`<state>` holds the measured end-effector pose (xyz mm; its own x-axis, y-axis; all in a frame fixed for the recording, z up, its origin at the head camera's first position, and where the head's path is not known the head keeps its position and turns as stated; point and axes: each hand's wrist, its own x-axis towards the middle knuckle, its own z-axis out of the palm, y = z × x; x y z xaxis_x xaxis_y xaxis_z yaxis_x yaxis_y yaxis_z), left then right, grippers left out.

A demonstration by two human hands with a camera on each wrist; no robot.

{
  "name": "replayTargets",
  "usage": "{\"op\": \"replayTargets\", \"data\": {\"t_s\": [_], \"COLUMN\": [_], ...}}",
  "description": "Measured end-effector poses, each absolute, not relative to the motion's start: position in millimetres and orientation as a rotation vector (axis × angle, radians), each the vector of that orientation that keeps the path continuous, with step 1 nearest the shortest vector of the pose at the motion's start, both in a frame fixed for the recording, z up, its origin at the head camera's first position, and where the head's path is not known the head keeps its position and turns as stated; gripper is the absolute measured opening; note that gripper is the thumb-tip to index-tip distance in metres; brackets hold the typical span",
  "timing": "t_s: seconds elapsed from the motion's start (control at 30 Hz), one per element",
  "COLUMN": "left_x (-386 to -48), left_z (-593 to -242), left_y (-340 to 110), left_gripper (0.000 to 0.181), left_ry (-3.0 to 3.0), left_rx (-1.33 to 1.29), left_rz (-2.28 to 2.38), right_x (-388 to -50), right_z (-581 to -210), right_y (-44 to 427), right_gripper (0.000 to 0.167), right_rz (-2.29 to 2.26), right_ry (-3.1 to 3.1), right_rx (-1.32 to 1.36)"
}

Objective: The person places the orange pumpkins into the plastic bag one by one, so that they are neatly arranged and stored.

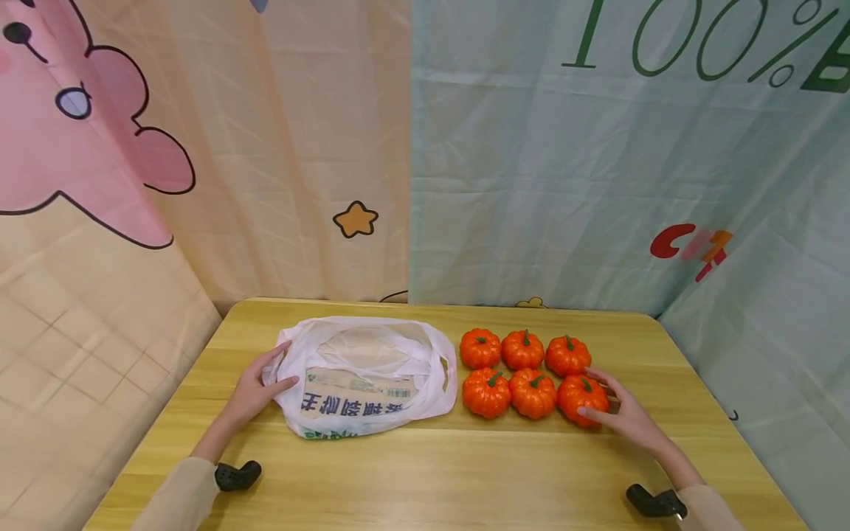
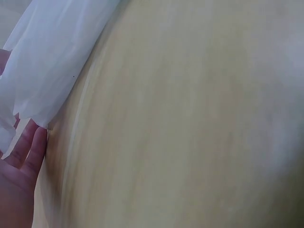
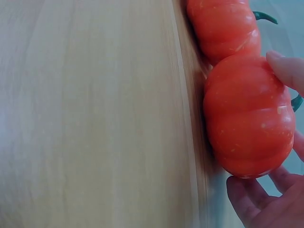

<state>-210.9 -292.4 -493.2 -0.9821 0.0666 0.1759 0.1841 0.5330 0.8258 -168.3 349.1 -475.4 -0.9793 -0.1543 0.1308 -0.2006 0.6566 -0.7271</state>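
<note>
A white plastic bag (image 1: 434, 354) with printed writing lies on the left half of the table, its mouth gaping. My left hand (image 1: 251, 391) holds the bag's left edge; in the left wrist view the bag (image 2: 52, 61) hangs over part of the fingers (image 2: 35, 152). Several small orange pumpkins with green stems stand in two rows right of the bag. Around the front right pumpkin (image 1: 581, 399) my right hand (image 1: 627, 413) has its thumb and fingers, gripping it. In the right wrist view that pumpkin (image 3: 249, 118) sits between thumb and fingers, beside another pumpkin (image 3: 225, 28).
The wooden table (image 1: 425, 479) ends at a curtain (image 1: 531, 184) behind it, with more printed cloth at both sides. Next to the gripped pumpkin are the front middle pumpkin (image 1: 533, 394) and the back right one (image 1: 567, 355). Black wrist devices (image 1: 237, 476) sit at the sleeves.
</note>
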Motion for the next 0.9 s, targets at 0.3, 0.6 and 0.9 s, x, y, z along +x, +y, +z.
{"op": "replayTargets", "data": {"t_s": [0.3, 0.6, 0.9], "left_x": [-212.5, -214.1, -213.6], "left_z": [-491.0, -490.2, -493.6], "left_y": [-290.0, -291.5, -291.8], "left_gripper": [0.07, 0.07, 0.066], "left_ry": [-2.641, -2.654, -2.63], "left_rx": [-0.177, -0.178, -0.228], "left_rz": [-1.415, -1.413, -1.42], "right_x": [-167.1, -164.2, -161.0], "right_z": [-478.0, -480.5, -479.2], "right_y": [350.6, 350.4, 347.7], "right_gripper": [0.075, 0.08, 0.079], "right_rz": [1.286, 1.297, 1.326], "right_ry": [-2.799, -2.802, -2.803], "right_rx": [0.295, 0.299, 0.258]}}
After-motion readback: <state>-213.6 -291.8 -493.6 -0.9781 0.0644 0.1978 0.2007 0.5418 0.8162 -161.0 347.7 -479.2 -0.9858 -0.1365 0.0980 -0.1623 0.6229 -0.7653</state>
